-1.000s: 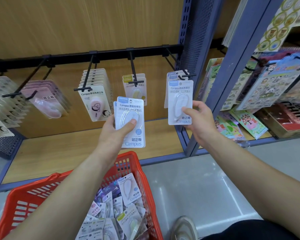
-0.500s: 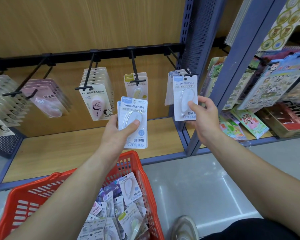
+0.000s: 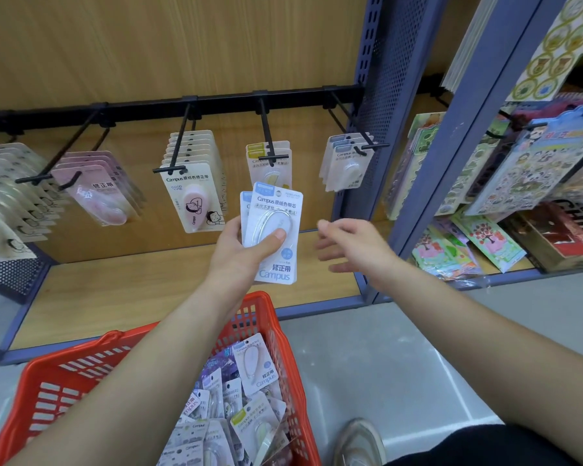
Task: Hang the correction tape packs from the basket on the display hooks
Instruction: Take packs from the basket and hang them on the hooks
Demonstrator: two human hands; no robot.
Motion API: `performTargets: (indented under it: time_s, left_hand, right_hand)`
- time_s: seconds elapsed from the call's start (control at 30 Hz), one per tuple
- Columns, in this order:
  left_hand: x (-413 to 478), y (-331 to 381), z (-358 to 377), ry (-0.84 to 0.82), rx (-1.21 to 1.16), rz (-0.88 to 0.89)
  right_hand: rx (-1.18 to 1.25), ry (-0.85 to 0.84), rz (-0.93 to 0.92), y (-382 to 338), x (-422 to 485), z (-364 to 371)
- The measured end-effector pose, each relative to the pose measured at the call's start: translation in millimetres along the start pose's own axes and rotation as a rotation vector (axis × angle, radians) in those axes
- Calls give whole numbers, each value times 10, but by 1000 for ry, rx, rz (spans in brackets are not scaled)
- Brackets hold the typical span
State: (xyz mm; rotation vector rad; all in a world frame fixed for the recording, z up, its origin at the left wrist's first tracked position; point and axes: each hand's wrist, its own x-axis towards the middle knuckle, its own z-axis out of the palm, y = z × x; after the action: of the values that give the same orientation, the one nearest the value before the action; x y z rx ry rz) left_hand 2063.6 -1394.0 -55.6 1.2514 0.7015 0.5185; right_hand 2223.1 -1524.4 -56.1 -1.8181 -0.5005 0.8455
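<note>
My left hand grips a small stack of white-and-blue correction tape packs, thumb across the front one, in front of the display. My right hand hovers empty and blurred just right of that stack, fingers loosely spread. Above it, the rightmost black hook carries a few blue-topped packs. The red basket below holds several loose packs. Other hooks on the black rail carry yellow-topped packs, cream packs and pink packs.
A blue perforated upright borders the hooks on the right. Beyond it hang sticker sheets and booklets lie on a shelf. A wooden shelf board runs under the hooks. My shoe stands on the grey floor beside the basket.
My right hand let go of the pack it held up at the rightmost hook; that pack now hangs there. The hand has dropped back toward the stack in my left hand.
</note>
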Motion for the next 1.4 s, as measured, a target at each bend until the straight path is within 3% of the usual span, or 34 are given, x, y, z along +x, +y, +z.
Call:
performTargets:
  time_s: [0.1,0.3,0.53,0.73,0.9,1.0,1.4]
  left_hand:
    - [-27,13,41,4,-4,8]
    - [-78,66,67,-46,-9,34]
    - [-5,13,62,-26,26,21]
    - [37,-46,87,21,91,55]
    - [62,-25,20,59,86,23]
    - [56,-13,-3,62,94,22]
    - [27,9,10,50,69,28]
  right_hand:
    - [-25,-196,-135,-143,-166,163]
    - [50,-206,-119,-222,-220,209]
    - [171,-23,-70,-188,-115,173]
    - [217,-62,-161,-110,-111,76]
    - [346,232,-215,-66,34,-203]
    - [448,314,-208,-58,77,-328]
    - [441,325,-201,-38,74,-352]
